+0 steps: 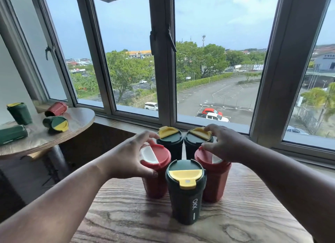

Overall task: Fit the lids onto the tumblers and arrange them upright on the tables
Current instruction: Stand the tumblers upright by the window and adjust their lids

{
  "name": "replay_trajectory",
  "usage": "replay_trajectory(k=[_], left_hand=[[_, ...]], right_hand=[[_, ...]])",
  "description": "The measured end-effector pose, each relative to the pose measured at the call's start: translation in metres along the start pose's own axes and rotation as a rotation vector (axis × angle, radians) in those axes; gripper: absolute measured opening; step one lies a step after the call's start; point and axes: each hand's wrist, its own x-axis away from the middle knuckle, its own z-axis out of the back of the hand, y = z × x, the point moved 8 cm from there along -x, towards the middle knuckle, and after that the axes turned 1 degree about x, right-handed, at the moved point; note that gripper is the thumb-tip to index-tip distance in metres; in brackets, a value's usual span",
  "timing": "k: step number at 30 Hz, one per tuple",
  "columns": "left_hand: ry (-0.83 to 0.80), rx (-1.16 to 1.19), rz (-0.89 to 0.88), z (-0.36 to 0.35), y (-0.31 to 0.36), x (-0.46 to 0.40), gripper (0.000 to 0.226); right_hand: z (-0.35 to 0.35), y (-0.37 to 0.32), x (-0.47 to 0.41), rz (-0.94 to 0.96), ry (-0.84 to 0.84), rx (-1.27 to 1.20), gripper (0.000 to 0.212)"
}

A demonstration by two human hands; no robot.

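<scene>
Five lidded tumblers stood upright in a tight cluster on the near bench [126,215]: two dark green ones at the back, a red one on each side, and the front green tumbler [185,193] nearest the person. The left hand [130,157] had its grip spread wide around the lid of the left red tumbler [155,172], thumb at the near rim and fingers curved over the far edge. The right hand [224,144] hovered, fingers loosely spread, over the right red tumbler [215,177], with fingertips at the yellow flap of the back right green tumbler [197,143]; whether it was actually pressing or only touching could not be told from this angle.

The risk lay in the crowding. The tumblers stood touching or just beside one another, so a sideways push on one lid could probably knock a neighbour, and the tall, narrow bodies looked easy to topple. The back left green tumbler [169,143] sat just beside the left fingers and could be nudged toward the window sill [126,122]. A lid pressed down unevenly might also seat crooked.

On the round side bench [59,134] to the left, well apart, the job looked unfinished: a red tumbler [56,108] and a green one with a yellow-flapped lid [56,124] lay on their sides, another green one [12,134] lay flat, and a fourth [19,113] stood leaning. The gap between the two benches stood in the way of reaching them.
</scene>
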Motion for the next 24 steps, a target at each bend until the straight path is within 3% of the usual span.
replay_trajectory(k=[4, 11, 17, 24], left_hand=[[-0.049, 0.107, -0.009, -0.004, -0.003, -0.005, 0.083], [0.003, 0.047, -0.036, -0.001, -0.003, -0.006, 0.078], [-0.089, 0.120, -0.014, -0.005, -0.002, -0.004, 0.084], [0.155, 0.003, -0.020, 0.022, 0.011, -0.010, 0.038]], right_hand=[[0.002, -0.002, 0.002, 0.001, 0.008, -0.002, 0.058], [0.003, 0.001, 0.008, -0.008, -0.016, 0.008, 0.063], [0.002, 0.002, 0.008, -0.014, -0.022, -0.003, 0.061], [0.015, -0.010, 0.017, 0.072, 0.122, 0.081, 0.049]])
